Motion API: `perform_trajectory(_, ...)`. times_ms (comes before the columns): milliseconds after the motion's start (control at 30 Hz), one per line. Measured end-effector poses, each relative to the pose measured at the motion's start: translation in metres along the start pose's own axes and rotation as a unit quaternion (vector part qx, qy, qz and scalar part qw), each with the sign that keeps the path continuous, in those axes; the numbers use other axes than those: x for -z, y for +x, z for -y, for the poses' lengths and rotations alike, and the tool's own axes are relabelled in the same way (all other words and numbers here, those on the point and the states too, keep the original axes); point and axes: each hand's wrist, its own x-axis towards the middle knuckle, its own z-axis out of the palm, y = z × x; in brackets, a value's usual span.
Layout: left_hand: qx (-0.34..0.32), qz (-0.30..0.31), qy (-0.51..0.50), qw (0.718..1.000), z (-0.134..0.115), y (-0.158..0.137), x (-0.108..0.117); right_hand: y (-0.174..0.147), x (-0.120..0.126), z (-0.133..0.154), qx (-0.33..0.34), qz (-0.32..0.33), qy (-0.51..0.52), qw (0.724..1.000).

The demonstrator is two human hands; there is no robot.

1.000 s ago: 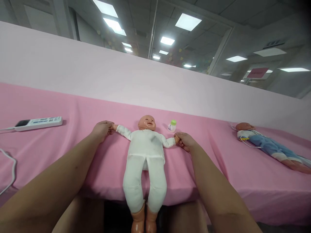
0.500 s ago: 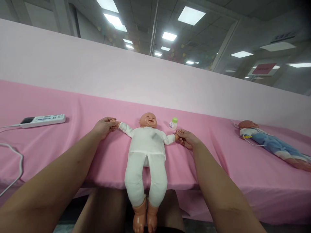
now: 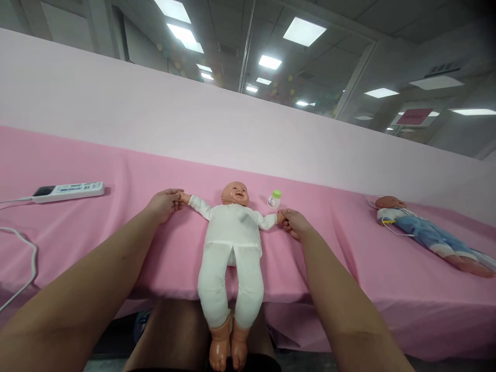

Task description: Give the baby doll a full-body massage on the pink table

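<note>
A baby doll (image 3: 233,227) in a white cloth body lies face up in front of me, its arms stretched out to both sides. Its feet hang past the table's front edge, over my lap. My left hand (image 3: 166,204) is closed around the doll's hand at the left. On the other side, my right hand (image 3: 295,223) pinches the doll's other hand between thumb and fingers. Just above my right hand stands a small bottle (image 3: 274,199) with a green cap, not touched by either hand.
Pink cloth (image 3: 310,258) covers the table. A white power strip (image 3: 70,191) with a cable lies at the left. At the right lies a second doll (image 3: 422,232) in blue clothes with a thin tube. A pale partition (image 3: 194,124) with glass above runs along the back.
My hands keep their hold on the doll's hands, its arms still spread. The view has turned slightly to the right, so the right-hand things sit a little further left.
</note>
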Motion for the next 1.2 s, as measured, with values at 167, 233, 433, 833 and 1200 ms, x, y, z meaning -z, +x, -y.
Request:
perform_trajectory(167,0.009,0.060,-0.045,0.997,0.001,0.003,0.005,-0.002,0.001,0.005,0.005,0.051,0.051,0.997)
perform_trajectory(233,0.030,0.078,-0.045,0.996,0.002,0.000,0.002,-0.004,0.000,0.006,-0.021,0.077,0.061,0.995)
perform_trajectory(433,0.068,0.141,0.056,0.986,0.001,-0.015,-0.012,-0.015,-0.004,0.006,-0.062,0.137,-0.005,0.989)
perform_trajectory(833,-0.214,0.128,0.259,0.933,-0.006,-0.052,-0.058,-0.029,-0.060,0.036,0.246,-0.005,-0.118,0.962)
perform_trajectory(1200,-0.270,0.333,0.525,0.735,-0.011,-0.064,-0.093,-0.064,-0.109,0.036,0.384,0.168,-0.504,0.755)
